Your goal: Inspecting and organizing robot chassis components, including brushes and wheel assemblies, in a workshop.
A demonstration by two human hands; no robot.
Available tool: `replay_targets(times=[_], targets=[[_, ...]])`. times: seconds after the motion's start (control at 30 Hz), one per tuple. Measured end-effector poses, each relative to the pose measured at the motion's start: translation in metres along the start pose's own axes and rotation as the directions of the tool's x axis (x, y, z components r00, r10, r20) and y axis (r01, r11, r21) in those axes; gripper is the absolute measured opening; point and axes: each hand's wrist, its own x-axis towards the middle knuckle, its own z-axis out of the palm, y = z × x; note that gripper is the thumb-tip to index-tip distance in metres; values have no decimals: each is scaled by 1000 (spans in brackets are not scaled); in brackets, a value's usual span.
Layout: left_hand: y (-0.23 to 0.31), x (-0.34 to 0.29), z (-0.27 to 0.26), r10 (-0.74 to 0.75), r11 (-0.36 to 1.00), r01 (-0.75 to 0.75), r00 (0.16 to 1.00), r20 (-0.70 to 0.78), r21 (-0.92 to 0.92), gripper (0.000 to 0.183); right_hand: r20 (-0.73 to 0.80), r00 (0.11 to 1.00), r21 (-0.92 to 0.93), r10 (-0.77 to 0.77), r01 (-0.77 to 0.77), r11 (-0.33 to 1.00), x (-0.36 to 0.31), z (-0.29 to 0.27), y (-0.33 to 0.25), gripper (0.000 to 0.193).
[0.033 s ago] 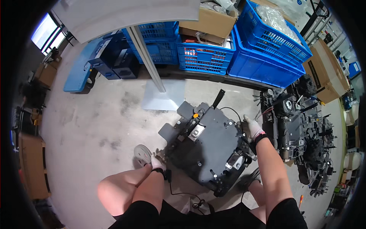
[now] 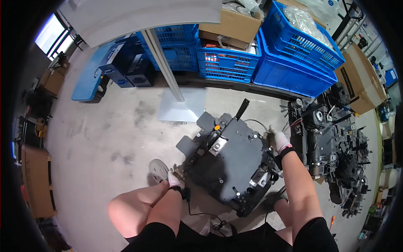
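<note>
One dark-grey chassis assembly (image 2: 237,161) sits low over grey floor (image 2: 105,130). Gloved right hand (image 2: 278,140) is at its right edge, gloved left hand (image 2: 176,179) at its left corner; whether either grasps it, I cannot tell.

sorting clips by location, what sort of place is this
Probably a workshop or storage area for machinery: blue plastic crates stand stacked along the far side, dark machine assemblies crowd the right, and a flat dark machine unit lies in front of the person.

Open flr (image 2: 113,122) L of unit (image 2: 239,159); parts (image 2: 331,147) block R.
</note>
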Motion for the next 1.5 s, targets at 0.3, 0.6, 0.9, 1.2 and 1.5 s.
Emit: replay_targets(times=[0.3, 0.6, 0.9, 1.2, 1.5], targets=[[-24, -49, 20, 35, 995, -32, 999, -30, 97, 56, -108, 901, 200, -420, 434, 879, -63, -30, -40, 38], [-53, -100, 66, 477, 783, -285, 846, -239, 553, 40, 186, 675, -145, -714, 737, 660, -184, 35, -100, 33], [-23, -164, 126, 705, 635, -682, 703, 88, 364, 40, 727, 542, -636, -422, 763, -116, -262, 149, 73, 19], [-51, -170, 49, 91, 841, -124, 992, 89, 526, 49, 708, 585, -692, -396, 465, -552, -237, 96, 124, 49], [-65, -149, 91, 106, 945, -207, 925, 364, 252, 57, 472, 834, -753, -287, 212, -623, -243, 36, 162, 69]])
